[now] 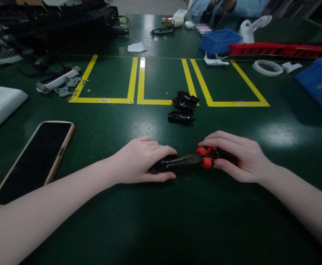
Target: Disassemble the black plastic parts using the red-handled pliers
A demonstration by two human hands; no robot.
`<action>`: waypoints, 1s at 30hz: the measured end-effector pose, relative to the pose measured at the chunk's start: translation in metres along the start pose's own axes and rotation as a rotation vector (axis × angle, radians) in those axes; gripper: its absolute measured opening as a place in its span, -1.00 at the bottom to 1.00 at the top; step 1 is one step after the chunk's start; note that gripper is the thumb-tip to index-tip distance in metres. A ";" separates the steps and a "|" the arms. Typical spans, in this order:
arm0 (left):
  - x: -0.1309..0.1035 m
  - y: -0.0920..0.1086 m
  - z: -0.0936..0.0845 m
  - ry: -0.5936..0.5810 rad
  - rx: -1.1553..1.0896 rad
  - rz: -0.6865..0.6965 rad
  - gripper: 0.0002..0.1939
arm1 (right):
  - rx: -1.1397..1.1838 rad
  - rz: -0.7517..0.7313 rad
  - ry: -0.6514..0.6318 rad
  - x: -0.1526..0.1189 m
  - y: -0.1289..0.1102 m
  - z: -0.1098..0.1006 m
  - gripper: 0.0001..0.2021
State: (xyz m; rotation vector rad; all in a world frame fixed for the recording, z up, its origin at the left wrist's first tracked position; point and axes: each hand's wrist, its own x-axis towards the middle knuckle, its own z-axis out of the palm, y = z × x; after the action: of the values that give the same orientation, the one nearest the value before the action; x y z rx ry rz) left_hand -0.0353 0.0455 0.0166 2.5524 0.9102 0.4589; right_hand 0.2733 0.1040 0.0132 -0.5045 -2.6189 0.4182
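Red-handled pliers with dark metal jaws (196, 159) lie low in the centre of the frame on the dark green table mat (161, 221), gripped at the handles by the right hand (235, 156). Their nose reaches a small black plastic part (163, 164) pressed down under the curled left hand (143, 160). Above them sits a pile of black plastic clips (183, 106) on yellow tape lines (135, 79); the tape's small labels are unreadable. A gold-cased smartphone with a dark screen (35, 160) lies at left.
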 end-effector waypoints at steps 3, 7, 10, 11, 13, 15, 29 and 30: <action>0.000 0.000 0.000 0.008 0.004 0.003 -0.59 | 0.005 0.024 0.000 0.000 -0.002 0.000 -0.70; 0.000 0.000 0.000 0.014 0.007 0.009 -0.59 | -0.002 0.027 0.011 0.001 -0.004 -0.001 -0.72; 0.000 0.000 0.000 0.015 0.019 0.007 -0.58 | -0.012 0.023 -0.006 0.001 -0.004 -0.002 -0.71; 0.000 0.001 0.000 0.014 0.021 0.006 -0.58 | -0.014 0.023 -0.009 0.001 -0.003 -0.001 -0.71; -0.001 0.001 0.000 0.006 0.018 0.004 -0.58 | -0.011 0.003 -0.010 0.000 -0.002 -0.001 -0.69; -0.001 0.001 0.000 0.004 0.013 0.003 -0.58 | -0.007 -0.014 -0.008 0.000 -0.002 -0.001 -0.69; 0.000 -0.001 0.000 0.013 0.014 0.017 -0.59 | -0.031 0.068 -0.001 0.004 -0.019 0.000 -0.74; 0.001 0.000 0.000 0.010 0.010 0.013 -0.59 | -0.037 0.074 0.000 0.004 -0.021 0.000 -0.74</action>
State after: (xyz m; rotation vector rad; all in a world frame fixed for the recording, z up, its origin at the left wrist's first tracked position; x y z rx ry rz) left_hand -0.0352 0.0462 0.0166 2.5692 0.9017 0.4718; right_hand 0.2640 0.0866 0.0221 -0.6156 -2.6183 0.3931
